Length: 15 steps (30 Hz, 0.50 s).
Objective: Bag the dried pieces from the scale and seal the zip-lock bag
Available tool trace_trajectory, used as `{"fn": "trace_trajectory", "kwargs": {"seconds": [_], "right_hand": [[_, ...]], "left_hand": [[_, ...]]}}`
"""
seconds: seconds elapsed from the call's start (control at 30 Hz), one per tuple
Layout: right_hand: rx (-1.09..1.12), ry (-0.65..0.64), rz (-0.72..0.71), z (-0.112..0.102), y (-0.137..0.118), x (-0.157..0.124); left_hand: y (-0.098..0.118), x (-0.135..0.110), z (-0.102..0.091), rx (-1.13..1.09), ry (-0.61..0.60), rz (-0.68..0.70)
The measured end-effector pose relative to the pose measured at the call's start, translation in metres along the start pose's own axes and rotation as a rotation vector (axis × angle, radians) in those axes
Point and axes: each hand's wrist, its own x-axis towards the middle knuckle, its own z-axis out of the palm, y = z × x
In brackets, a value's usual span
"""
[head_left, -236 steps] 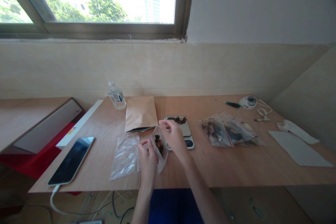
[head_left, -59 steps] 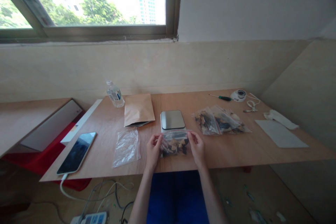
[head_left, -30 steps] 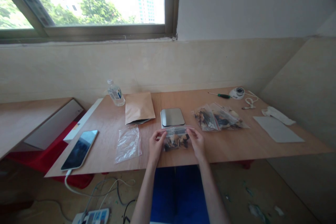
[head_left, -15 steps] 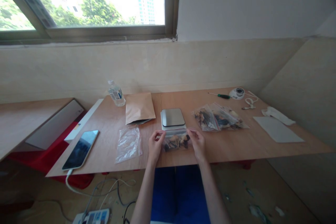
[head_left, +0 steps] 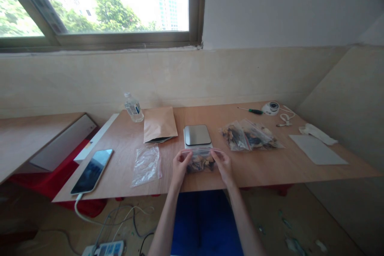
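A small clear zip bag (head_left: 200,161) with dark and tan dried pieces inside is held between both hands above the front edge of the wooden table (head_left: 270,168). My left hand (head_left: 180,165) pinches its left top corner. My right hand (head_left: 222,163) pinches its right top corner. Just behind the bag stands a small kitchen scale (head_left: 197,135) with a bare steel plate. An empty clear bag (head_left: 146,165) lies flat to the left of my hands.
Several filled bags (head_left: 249,138) lie right of the scale. A brown paper envelope (head_left: 159,124), a water bottle (head_left: 133,108) and a phone on a cable (head_left: 91,165) are to the left. A screwdriver (head_left: 250,110), a tape roll (head_left: 271,107) and white paper (head_left: 318,149) lie at the right.
Eight seconds ago the bag stood open in my left hand with dark pieces on the scale plate. Now the plate is bare and both hands hold the filled bag by its top corners.
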Motion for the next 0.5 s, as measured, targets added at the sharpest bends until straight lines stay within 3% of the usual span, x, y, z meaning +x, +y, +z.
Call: {"fn": "trace_trajectory", "kwargs": {"seconds": [0.5], "right_hand": [[-0.028, 0.009, -0.064, -0.0049, -0.0040, -0.0057]], "left_hand": [[0.0064, 0.0006, 0.0007, 0.039, 0.019, 0.034]]}}
